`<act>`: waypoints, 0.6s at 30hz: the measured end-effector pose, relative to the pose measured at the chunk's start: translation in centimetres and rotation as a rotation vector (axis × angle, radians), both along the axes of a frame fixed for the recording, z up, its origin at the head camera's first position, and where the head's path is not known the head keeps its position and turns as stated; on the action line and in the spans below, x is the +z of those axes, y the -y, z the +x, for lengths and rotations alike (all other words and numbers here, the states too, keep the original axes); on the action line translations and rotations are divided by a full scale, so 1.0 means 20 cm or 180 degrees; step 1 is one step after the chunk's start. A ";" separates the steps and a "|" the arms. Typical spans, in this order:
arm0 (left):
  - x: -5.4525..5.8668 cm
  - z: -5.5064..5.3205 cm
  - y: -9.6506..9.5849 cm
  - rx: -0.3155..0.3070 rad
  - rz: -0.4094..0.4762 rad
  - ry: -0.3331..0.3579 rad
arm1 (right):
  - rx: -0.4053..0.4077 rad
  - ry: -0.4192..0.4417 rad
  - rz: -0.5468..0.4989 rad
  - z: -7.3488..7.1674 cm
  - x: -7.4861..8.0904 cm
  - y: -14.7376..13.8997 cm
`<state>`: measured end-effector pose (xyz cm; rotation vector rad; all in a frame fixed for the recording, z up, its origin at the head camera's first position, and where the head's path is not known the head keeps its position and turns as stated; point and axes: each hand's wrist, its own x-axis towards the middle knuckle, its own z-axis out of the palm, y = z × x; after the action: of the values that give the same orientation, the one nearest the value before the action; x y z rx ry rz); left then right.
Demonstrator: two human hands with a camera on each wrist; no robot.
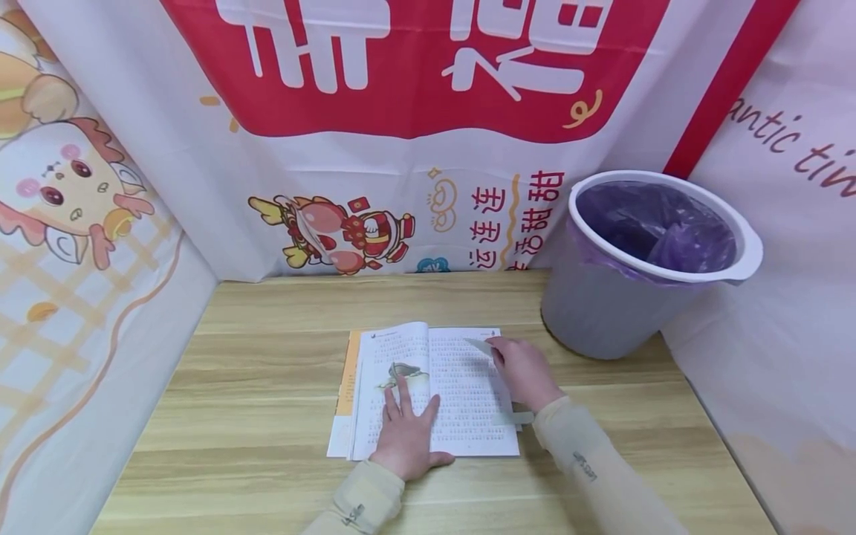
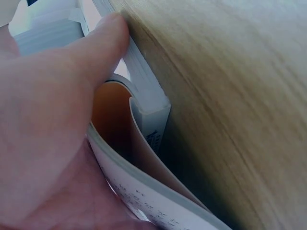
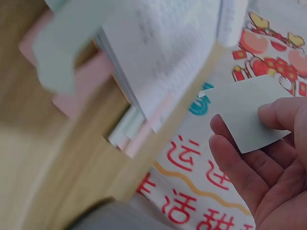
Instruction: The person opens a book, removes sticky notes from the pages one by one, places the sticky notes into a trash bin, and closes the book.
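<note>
The open book (image 1: 468,386) lay on the wood-grain table (image 1: 234,416), its printed pages facing up. The person's left hand (image 1: 404,438) rested on the book's left page, fingers spread and gripping nothing, partly over a printed illustration (image 1: 404,369). The right hand (image 1: 524,371), at the book's upper right, pinched a pale green paper slip (image 3: 249,115) firmly between the thumb on one face and the fingers behind; one corner of the slip looked ragged. From the head view the slip overlapped the book's upper right corner; from the right wrist view it was apart from the pages. Another pale green strip (image 1: 518,418) and pink strips (image 3: 88,84) stuck out past the book's right edge, and an orange flap (image 1: 348,379) showed along its left. Beyond the book to the right stood a grey wastebasket (image 1: 595,312) with a purple liner (image 1: 695,238); behind the book hung a printed cloth backdrop (image 1: 414,111).
</note>
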<state>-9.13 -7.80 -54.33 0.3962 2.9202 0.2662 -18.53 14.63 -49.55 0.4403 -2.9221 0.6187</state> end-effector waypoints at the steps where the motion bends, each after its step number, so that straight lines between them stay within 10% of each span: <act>1: 0.00 0.00 0.00 0.0003 0.0001 0.0008 | 0.0005 -0.0053 -0.0012 0.00 0.02 -0.01; 18: 0.00 0.00 0.00 0.0023 0.0095 0.0052 | 0.0177 -0.1349 -0.0229 0.04 0.46 -0.20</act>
<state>-9.21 -7.82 -54.40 0.3863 2.9053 0.3130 -17.72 18.59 -40.44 0.5672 -2.4870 0.5555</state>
